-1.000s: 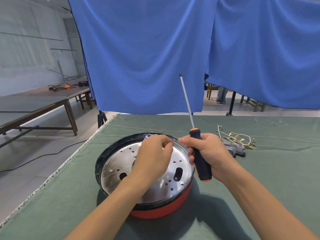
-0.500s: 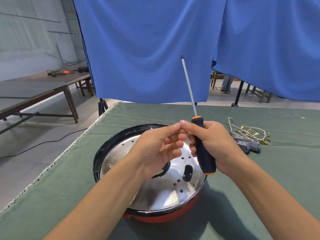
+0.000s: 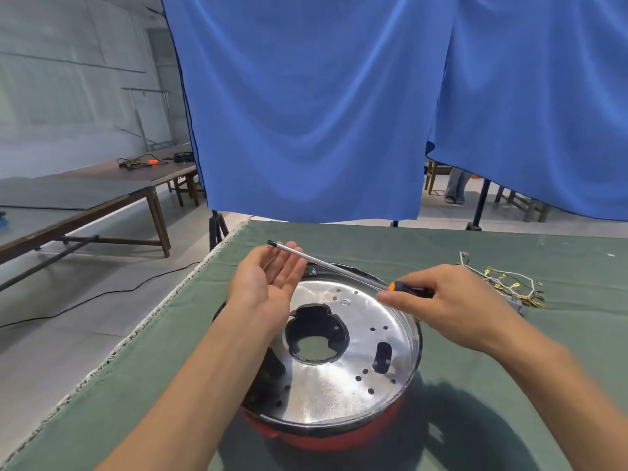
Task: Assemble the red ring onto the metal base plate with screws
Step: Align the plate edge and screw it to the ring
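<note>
Seen from above, looking down at two bare forearms over a table draped in green cloth (image 3: 509, 385). At centre, resting on the cloth, a round shiny metal base plate (image 3: 339, 379), pierced with small holes, two dark slots and a large ragged central opening. Beneath it, showing only along the near edge, a red ring (image 3: 326, 441), with a black rim between the two. On one spot of the plate's far side, a single small screw (image 3: 345, 303), seated in a hole. Left hand (image 3: 265, 287) raised over the plate's far-left edge, palm up, fingers straight and relaxed, apart, gripping nothing. Across those fingertips, the thin steel shaft of a screwdriver (image 3: 326, 265), lying nearly level, tip pointing left past the hand. Right hand (image 3: 452, 304) over the plate's right side, fingers curled tight around the screwdriver's dark, orange-collared handle. Further right on the cloth, well apart from the plate, a tangle of white wires with brass terminals (image 3: 503, 283). Behind the table, a hanging blue curtain (image 3: 306, 113); to the left, long wooden benches (image 3: 102, 205) on a grey floor.
</note>
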The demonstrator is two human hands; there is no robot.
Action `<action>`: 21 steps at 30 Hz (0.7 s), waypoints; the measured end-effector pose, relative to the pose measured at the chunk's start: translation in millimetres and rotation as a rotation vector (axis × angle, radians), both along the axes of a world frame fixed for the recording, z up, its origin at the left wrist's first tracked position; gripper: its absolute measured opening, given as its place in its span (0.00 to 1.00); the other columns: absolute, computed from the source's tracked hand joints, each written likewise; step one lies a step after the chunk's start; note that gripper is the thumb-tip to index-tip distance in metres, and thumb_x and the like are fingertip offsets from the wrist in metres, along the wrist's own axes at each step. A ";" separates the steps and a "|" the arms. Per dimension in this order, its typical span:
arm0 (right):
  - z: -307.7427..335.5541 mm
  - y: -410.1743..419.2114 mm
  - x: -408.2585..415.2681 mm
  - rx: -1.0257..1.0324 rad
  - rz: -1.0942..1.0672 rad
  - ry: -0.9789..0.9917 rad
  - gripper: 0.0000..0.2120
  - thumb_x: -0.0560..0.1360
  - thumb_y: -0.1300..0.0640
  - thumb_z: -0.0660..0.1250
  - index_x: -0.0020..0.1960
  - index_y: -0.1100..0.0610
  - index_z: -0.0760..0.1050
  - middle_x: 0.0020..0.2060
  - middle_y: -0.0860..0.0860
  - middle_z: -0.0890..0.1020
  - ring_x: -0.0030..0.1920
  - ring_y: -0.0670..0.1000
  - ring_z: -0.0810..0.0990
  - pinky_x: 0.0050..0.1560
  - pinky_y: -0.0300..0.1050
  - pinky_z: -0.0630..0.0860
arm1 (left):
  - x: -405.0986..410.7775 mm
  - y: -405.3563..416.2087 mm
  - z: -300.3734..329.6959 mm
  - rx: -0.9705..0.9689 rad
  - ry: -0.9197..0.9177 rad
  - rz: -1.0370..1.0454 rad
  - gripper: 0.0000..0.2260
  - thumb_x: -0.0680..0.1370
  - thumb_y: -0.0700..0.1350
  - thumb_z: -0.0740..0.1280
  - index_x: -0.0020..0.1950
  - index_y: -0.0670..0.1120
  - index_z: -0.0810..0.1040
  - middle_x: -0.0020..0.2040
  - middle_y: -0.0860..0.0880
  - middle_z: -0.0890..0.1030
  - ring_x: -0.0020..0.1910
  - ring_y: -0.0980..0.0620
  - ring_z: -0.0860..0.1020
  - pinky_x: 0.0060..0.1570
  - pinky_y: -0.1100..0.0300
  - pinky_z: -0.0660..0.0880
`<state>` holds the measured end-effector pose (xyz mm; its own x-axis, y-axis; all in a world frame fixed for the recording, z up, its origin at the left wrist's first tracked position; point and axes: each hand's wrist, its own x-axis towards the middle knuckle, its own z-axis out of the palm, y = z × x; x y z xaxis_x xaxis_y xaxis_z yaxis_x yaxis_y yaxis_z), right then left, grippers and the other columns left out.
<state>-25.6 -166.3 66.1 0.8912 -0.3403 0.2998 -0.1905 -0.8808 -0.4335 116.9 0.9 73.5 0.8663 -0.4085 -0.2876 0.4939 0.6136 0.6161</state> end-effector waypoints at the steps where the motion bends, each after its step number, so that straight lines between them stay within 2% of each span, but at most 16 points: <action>1: -0.4 -0.2 -0.1 0.001 0.000 -0.001 0.33 0.60 0.21 0.51 0.38 0.48 0.77 0.27 0.48 0.75 0.28 0.46 0.69 0.32 0.44 0.67 | 0.3 1.0 -0.2 -0.005 0.002 -0.004 0.09 0.81 0.40 0.60 0.43 0.39 0.76 0.43 0.42 0.82 0.41 0.47 0.81 0.38 0.55 0.77; 8: -0.9 -1.1 -1.8 -0.011 -0.027 0.038 0.37 0.60 0.22 0.51 0.39 0.54 0.77 0.29 0.52 0.75 0.28 0.47 0.67 0.33 0.43 0.66 | 1.6 3.6 1.4 -0.077 0.021 0.012 0.09 0.81 0.39 0.60 0.43 0.38 0.76 0.42 0.41 0.82 0.41 0.45 0.82 0.36 0.54 0.77; 13: 3.7 2.2 -5.6 -0.023 -0.030 0.050 0.32 0.60 0.22 0.51 0.35 0.48 0.77 0.23 0.47 0.71 0.26 0.46 0.66 0.31 0.43 0.65 | 0.4 1.6 -1.8 -0.049 -0.010 0.026 0.09 0.81 0.38 0.60 0.44 0.37 0.76 0.43 0.41 0.83 0.41 0.45 0.82 0.37 0.54 0.78; 16: 6.6 4.3 -7.5 -0.048 -0.037 0.050 0.26 0.62 0.23 0.53 0.32 0.43 0.75 0.22 0.45 0.71 0.25 0.46 0.67 0.29 0.42 0.64 | 1.0 0.5 -3.6 -0.025 -0.041 0.036 0.08 0.81 0.38 0.61 0.45 0.37 0.77 0.44 0.40 0.83 0.40 0.46 0.83 0.36 0.56 0.80; 20: 9.1 3.0 -9.1 -0.112 -0.066 0.076 0.24 0.66 0.26 0.57 0.35 0.46 0.76 0.22 0.45 0.71 0.26 0.46 0.68 0.30 0.41 0.65 | 2.2 -0.7 -5.9 -0.003 -0.058 0.051 0.08 0.81 0.38 0.61 0.46 0.36 0.76 0.43 0.39 0.83 0.38 0.45 0.84 0.42 0.53 0.82; 21: 9.5 2.3 -9.8 -0.130 -0.078 0.078 0.24 0.67 0.27 0.57 0.35 0.46 0.76 0.22 0.45 0.72 0.27 0.46 0.68 0.31 0.41 0.66 | 2.1 -0.6 -6.4 0.003 -0.064 0.051 0.07 0.81 0.37 0.61 0.46 0.36 0.76 0.43 0.39 0.83 0.37 0.45 0.84 0.41 0.54 0.82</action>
